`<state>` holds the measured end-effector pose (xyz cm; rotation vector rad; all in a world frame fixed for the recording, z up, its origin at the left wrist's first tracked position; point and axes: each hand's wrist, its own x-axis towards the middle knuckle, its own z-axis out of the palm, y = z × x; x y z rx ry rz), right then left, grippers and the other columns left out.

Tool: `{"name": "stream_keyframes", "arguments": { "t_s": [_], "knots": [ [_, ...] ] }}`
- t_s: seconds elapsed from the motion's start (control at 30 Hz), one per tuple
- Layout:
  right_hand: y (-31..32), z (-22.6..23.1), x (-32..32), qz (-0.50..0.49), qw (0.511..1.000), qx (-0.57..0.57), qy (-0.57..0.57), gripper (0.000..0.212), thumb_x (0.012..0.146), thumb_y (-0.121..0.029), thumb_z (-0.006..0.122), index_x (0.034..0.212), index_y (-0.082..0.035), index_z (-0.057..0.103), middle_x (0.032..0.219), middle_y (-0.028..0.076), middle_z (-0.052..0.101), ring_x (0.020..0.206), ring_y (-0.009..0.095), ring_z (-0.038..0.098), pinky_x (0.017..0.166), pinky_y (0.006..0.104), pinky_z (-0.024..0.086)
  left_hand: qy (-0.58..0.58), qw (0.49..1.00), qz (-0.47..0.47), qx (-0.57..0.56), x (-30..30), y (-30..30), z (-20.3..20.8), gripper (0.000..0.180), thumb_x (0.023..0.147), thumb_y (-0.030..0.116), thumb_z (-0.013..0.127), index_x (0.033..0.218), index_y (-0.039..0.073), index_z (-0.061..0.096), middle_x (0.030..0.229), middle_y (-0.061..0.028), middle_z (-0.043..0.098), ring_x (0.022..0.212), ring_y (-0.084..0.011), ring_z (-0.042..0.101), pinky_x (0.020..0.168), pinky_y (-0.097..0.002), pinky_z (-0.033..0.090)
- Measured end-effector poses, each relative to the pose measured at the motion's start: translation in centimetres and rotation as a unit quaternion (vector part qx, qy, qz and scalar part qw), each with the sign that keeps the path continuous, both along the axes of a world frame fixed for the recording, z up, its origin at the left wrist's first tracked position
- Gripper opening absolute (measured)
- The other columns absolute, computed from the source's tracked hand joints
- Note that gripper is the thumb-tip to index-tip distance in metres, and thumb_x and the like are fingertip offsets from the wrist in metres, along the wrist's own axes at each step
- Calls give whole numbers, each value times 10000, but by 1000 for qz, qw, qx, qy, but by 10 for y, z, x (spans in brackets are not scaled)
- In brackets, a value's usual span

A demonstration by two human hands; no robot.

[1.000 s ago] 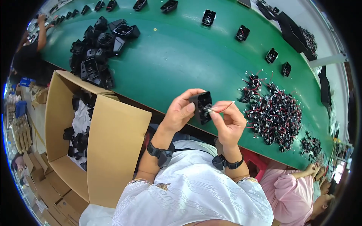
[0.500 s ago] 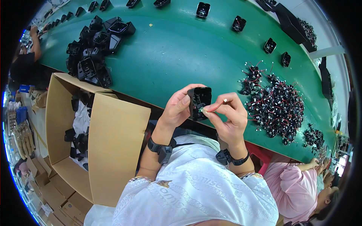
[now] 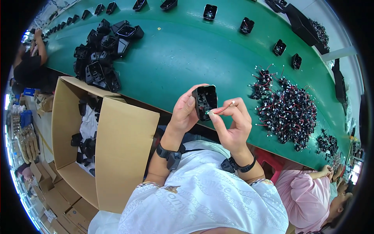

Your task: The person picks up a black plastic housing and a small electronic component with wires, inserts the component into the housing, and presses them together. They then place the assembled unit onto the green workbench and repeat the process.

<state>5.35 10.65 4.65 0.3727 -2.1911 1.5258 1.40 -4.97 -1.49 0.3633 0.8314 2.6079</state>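
Note:
My left hand (image 3: 184, 112) is closed round the side of a black plastic housing (image 3: 206, 97), tilted so its open hollow side faces me. At the lower right of that opening, my right hand (image 3: 235, 123) pinches a small part with a short red wire (image 3: 225, 108). A white plug sits at the wire's free end, above my fingers. Whether the pinched part touches the housing's inside I cannot tell. To the right lies a large heap of small black parts with red wires and white plugs (image 3: 288, 113).
On the green table (image 3: 175, 58), a pile of black housings (image 3: 101, 54) lies at the left, and single housings (image 3: 210, 12) stand in a curved row along the far side. An open cardboard box (image 3: 126, 152) with more black parts is at my left. Co-workers sit at both sides.
My left hand has turned the housing so its hollow side faces me more. My right hand has shifted slightly left, still pinching the wired part at the opening.

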Motion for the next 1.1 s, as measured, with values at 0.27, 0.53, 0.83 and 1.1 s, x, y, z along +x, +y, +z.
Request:
{"name": "stream_keyframes", "arguments": {
  "t_s": [0.27,0.53,0.83,1.1],
  "knots": [
    [4,1,-3,-6,999,41,11,152,737,0,814,849,-14,712,869,89,576,805,201,580,687,310,465,6,1000,17,-15,3,-2,0,670,971,433,655,1408,-33,450,1263,-121,609,1157,-189,618,997,-339,501],
    [11,24,-8,40,985,164,-21,201,698,-33,818,877,-79,738,913,67,549,808,230,572,681,324,481,30,997,-2,-70,4,-3,9,736,939,485,683,1391,-54,465,1229,-109,622,1110,-160,625,974,-304,504],
    [16,24,-4,10,977,212,-17,229,680,-34,827,889,-85,748,922,62,541,805,221,545,659,329,472,65,987,25,-144,2,3,17,716,948,487,671,1379,-54,489,1212,-111,631,1096,-159,627,954,-299,510],
    [19,33,-8,35,983,176,-31,367,649,-150,869,1003,-136,771,1187,106,592,1075,300,566,850,404,486,-32,999,12,-41,2,10,8,683,992,495,586,1383,-51,460,1225,-181,630,1124,-223,641,963,-347,539]
  ]
}}
